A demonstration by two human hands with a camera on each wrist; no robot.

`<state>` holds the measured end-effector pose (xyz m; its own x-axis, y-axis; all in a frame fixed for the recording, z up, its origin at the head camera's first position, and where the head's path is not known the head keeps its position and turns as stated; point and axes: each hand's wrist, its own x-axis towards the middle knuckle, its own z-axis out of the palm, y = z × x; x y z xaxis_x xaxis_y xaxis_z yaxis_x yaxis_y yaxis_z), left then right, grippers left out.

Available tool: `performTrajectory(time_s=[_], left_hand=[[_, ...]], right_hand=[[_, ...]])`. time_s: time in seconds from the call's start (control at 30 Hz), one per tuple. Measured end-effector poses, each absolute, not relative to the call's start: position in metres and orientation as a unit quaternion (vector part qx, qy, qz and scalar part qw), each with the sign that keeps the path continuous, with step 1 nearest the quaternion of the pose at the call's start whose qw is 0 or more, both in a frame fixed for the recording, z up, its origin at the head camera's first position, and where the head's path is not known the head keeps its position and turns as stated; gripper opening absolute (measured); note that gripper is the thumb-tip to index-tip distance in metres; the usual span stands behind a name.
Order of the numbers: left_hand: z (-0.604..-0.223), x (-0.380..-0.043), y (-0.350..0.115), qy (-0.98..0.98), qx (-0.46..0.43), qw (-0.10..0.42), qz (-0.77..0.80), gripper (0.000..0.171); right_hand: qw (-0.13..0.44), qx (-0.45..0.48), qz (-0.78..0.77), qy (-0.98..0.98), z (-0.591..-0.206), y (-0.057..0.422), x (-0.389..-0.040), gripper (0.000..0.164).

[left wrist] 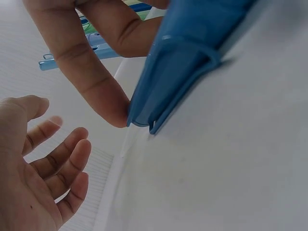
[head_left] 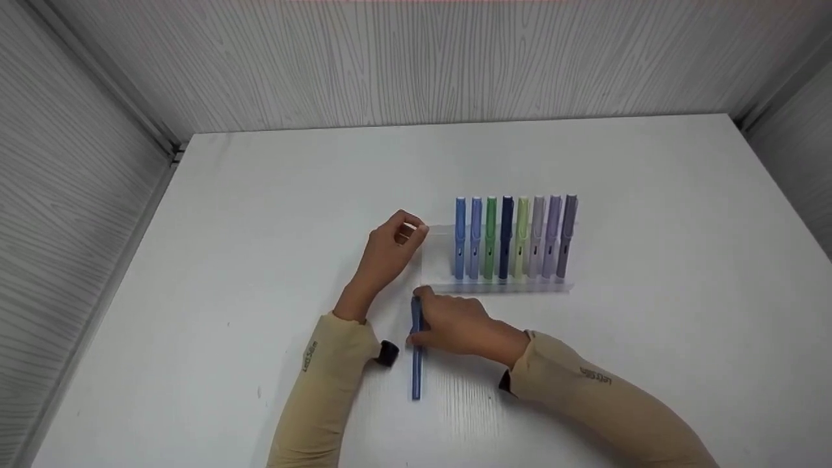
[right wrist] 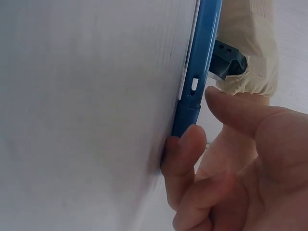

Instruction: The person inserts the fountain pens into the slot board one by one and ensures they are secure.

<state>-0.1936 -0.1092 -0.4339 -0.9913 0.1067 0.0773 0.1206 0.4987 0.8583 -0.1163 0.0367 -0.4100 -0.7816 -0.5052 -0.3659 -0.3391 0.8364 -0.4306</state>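
Observation:
Below the clear pen stand (head_left: 434,260), my right hand (head_left: 453,322) holds a blue pen (head_left: 416,380) at its capped end, fingers at the cap's tip and thumb by its side. The pen points toward me, close to the white tabletop. In the left wrist view the pen's cap and clip (left wrist: 175,77) show near a fingertip of the right hand. My left hand (head_left: 388,255) is at the stand's left end with loosely bent fingers and nothing in them; whether it touches the stand, I cannot tell.
Several capped pens stand in a row on the stand, from a light blue pen (head_left: 460,237) at left to a dark grey-purple pen (head_left: 567,237) at right. A black wrist device (head_left: 388,353) sits on the left sleeve. A panelled wall (head_left: 416,65) rises behind the table (head_left: 195,260).

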Motion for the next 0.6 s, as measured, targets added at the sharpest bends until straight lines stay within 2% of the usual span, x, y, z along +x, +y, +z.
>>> performTrajectory(time_s=[0.37, 0.6], left_hand=[[-0.4332, -0.194, -0.1095, -0.861, -0.077, 0.013, -0.502, 0.026], [-0.4328, -0.1922, -0.1095, -0.862, -0.071, 0.008, -0.501, 0.027]], right_hand=[[0.229, -0.236, -0.143, 0.934, -0.4089, 0.0332, -0.116, 0.064], [0.221, -0.238, -0.116, 0.939, -0.4097, 0.0299, -0.1143, 0.061]])
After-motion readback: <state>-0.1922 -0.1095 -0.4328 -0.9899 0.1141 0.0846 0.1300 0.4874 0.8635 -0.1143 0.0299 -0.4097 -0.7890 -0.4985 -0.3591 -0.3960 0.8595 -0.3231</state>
